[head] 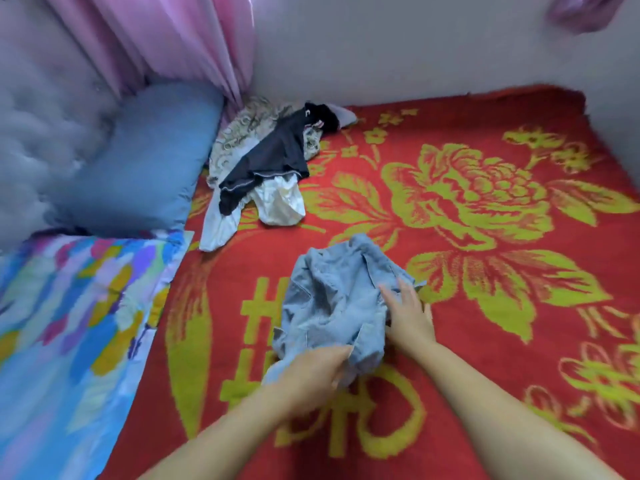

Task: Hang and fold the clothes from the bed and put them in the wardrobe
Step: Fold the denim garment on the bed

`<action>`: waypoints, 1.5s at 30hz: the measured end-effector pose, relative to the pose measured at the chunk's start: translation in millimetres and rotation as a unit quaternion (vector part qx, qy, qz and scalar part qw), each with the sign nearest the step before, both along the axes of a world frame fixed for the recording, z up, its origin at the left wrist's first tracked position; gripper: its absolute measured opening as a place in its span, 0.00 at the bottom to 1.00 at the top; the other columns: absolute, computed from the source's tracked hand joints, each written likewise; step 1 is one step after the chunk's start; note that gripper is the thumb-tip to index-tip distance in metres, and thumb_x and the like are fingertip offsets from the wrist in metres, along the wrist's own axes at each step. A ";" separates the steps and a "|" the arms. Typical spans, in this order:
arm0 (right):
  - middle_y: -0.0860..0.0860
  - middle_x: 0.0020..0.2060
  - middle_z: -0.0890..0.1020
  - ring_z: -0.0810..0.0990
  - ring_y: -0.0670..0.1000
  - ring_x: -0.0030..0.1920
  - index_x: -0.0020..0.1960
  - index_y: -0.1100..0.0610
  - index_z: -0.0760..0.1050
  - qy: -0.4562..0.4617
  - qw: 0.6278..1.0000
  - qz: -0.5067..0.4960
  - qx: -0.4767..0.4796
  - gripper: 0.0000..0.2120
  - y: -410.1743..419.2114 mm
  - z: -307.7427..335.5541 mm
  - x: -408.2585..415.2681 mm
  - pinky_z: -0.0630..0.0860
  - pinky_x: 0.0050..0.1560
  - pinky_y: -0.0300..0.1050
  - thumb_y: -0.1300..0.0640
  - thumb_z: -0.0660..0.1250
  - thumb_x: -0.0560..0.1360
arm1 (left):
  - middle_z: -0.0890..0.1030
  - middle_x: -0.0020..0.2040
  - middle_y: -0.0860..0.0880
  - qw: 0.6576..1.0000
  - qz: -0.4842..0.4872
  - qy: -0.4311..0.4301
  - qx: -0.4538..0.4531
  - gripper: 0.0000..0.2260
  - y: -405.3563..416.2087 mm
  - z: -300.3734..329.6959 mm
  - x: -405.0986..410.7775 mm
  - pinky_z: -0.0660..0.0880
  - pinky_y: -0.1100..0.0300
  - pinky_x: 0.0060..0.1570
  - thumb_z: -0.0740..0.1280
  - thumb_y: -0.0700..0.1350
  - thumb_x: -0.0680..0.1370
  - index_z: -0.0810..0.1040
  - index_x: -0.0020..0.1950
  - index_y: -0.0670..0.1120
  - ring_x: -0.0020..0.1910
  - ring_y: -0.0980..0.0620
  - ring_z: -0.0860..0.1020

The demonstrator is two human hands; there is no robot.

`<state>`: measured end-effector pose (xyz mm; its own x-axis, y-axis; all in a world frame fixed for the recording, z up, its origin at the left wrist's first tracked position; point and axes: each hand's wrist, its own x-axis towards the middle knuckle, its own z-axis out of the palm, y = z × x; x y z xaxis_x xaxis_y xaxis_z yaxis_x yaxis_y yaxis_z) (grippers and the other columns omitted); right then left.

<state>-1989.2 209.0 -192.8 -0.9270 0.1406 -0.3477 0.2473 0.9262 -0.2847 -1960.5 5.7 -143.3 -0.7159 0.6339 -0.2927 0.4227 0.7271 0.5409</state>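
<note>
On bed (pixel 485 109), unlabelled denim garment (pixel 332 299)

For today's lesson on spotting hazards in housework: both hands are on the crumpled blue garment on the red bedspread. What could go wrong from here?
1. The light blue garment is bunched up; folded as it lies, under the left hand and right hand, it would likely crease.
2. The pile of clothes lies tangled near the blue pillow; pulling one piece may drag others along.

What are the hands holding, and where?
Both hold the crumpled light blue garment: left hand grips its near edge, right hand rests on its right side.
</note>
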 end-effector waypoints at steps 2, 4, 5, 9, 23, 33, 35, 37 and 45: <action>0.51 0.69 0.70 0.61 0.51 0.74 0.61 0.48 0.74 0.005 0.998 0.062 -0.015 0.13 -2.6 56.8 -15.2 0.54 0.71 0.58 0.55 0.61 0.77 | 0.78 0.49 0.55 0.998 -0.040 0.050 0.017 0.05 -2.5 60.6 -14.0 0.70 0.57 0.40 0.61 0.46 0.76 0.73 0.51 0.50 0.44 0.56 0.75; 0.55 0.55 0.81 0.75 0.56 0.62 0.47 0.52 0.76 0.030 0.996 0.035 -0.076 0.08 -1.4 117.1 -29.6 0.67 0.61 0.52 0.61 0.59 0.75 | 0.78 0.47 0.55 0.995 -0.013 0.099 -0.001 0.05 -12.4 113.4 -34.1 0.67 0.57 0.38 0.59 0.47 0.75 0.74 0.49 0.51 0.43 0.56 0.74; 0.57 0.51 0.82 0.77 0.58 0.56 0.44 0.54 0.75 0.050 0.994 0.020 -0.098 0.07 0.9 147.3 -35.6 0.70 0.52 0.49 0.62 0.59 0.75 | 0.79 0.46 0.51 0.993 0.015 0.119 -0.008 0.06 -20.6 139.0 -45.3 0.69 0.53 0.40 0.58 0.45 0.77 0.74 0.46 0.50 0.44 0.51 0.76; 0.57 0.39 0.78 0.75 0.56 0.44 0.37 0.58 0.71 0.173 0.980 0.027 -0.095 0.07 8.7 265.7 -51.1 0.65 0.40 0.48 0.63 0.61 0.74 | 0.79 0.39 0.41 0.971 0.146 0.165 0.097 0.08 -54.7 228.1 -87.9 0.69 0.54 0.42 0.60 0.33 0.77 0.76 0.39 0.39 0.42 0.45 0.77; 0.50 0.36 0.78 0.75 0.51 0.40 0.43 0.61 0.78 0.395 0.908 0.132 -0.042 0.08 4.4 504.7 -17.1 0.64 0.36 0.41 0.60 0.63 0.76 | 0.79 0.53 0.46 0.937 0.150 0.237 0.209 0.27 -42.3 418.0 -90.7 0.73 0.58 0.50 0.66 0.57 0.76 0.66 0.70 0.45 0.50 0.50 0.78; 0.55 0.47 0.83 0.79 0.55 0.48 0.51 0.59 0.82 0.384 0.903 0.183 0.059 0.11 -15.7 513.5 3.4 0.73 0.48 0.45 0.61 0.62 0.74 | 0.79 0.52 0.37 0.932 0.147 0.286 0.168 0.09 35.8 382.6 -62.3 0.74 0.47 0.49 0.58 0.43 0.78 0.71 0.56 0.42 0.51 0.36 0.77; 0.53 0.47 0.82 0.78 0.55 0.48 0.51 0.57 0.81 0.378 0.905 0.172 0.091 0.09 -6.1 512.1 10.2 0.76 0.49 0.49 0.56 0.64 0.75 | 0.80 0.48 0.37 0.927 0.139 0.320 0.138 0.06 31.5 394.6 -71.4 0.75 0.48 0.46 0.57 0.40 0.77 0.72 0.48 0.42 0.48 0.37 0.78; 0.52 0.45 0.81 0.78 0.55 0.46 0.51 0.56 0.78 0.352 0.914 0.154 0.131 0.11 6.8 506.0 15.6 0.77 0.47 0.51 0.50 0.66 0.75 | 0.79 0.46 0.41 0.926 0.119 0.330 0.137 0.07 33.2 412.2 -78.7 0.74 0.51 0.45 0.57 0.39 0.77 0.75 0.47 0.41 0.47 0.40 0.77; 0.56 0.44 0.82 0.79 0.57 0.47 0.41 0.57 0.76 0.255 0.966 -0.016 0.034 0.05 53.6 430.5 33.1 0.72 0.42 0.45 0.58 0.62 0.73 | 0.80 0.46 0.45 0.904 0.089 0.384 0.168 0.10 31.6 445.6 -91.2 0.73 0.54 0.45 0.58 0.40 0.78 0.78 0.46 0.40 0.46 0.46 0.77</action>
